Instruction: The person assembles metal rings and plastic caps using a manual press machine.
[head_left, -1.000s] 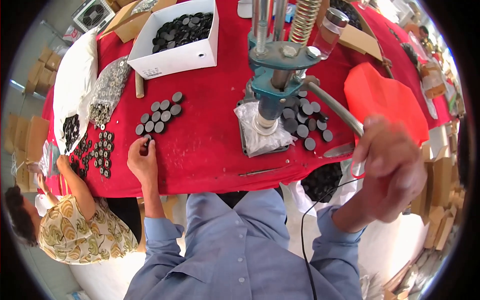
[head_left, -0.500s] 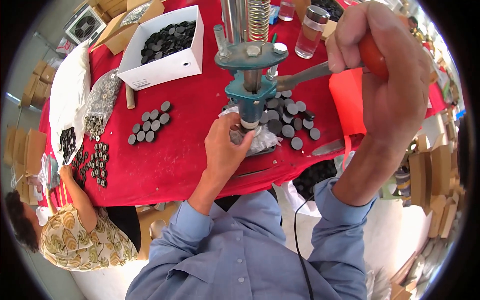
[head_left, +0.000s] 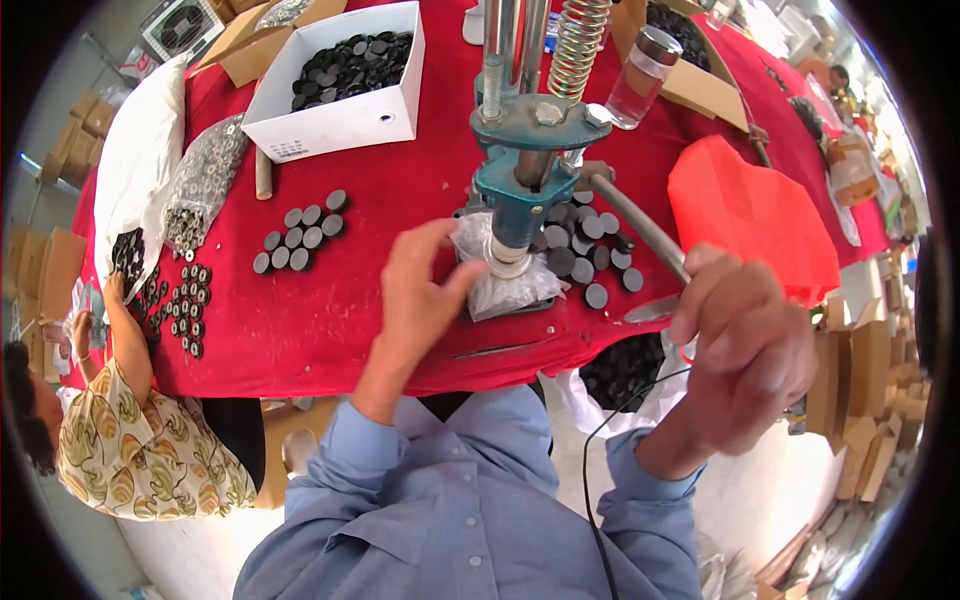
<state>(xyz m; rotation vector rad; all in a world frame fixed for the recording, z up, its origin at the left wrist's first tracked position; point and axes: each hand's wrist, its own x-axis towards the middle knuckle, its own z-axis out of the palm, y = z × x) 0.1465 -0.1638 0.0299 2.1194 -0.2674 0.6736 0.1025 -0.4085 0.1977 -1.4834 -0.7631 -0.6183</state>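
At the middle of the red table [head_left: 380,200] stands a blue hand press [head_left: 525,170] with a coiled spring [head_left: 573,50] above its frame. The left hand [head_left: 425,290] reaches to the press base, its fingers [head_left: 462,283] drawn together at the crumpled clear plastic [head_left: 500,285] under the ram. The right hand [head_left: 745,350] is closed around the end of the press's grey lever [head_left: 635,225], which slopes down toward the table edge. Black discs [head_left: 585,250] lie clustered right of the base; another group of discs [head_left: 300,232] lies to the left. A white box [head_left: 340,115] of discs stands behind. At far left, another person [head_left: 130,440] sits beside more discs.
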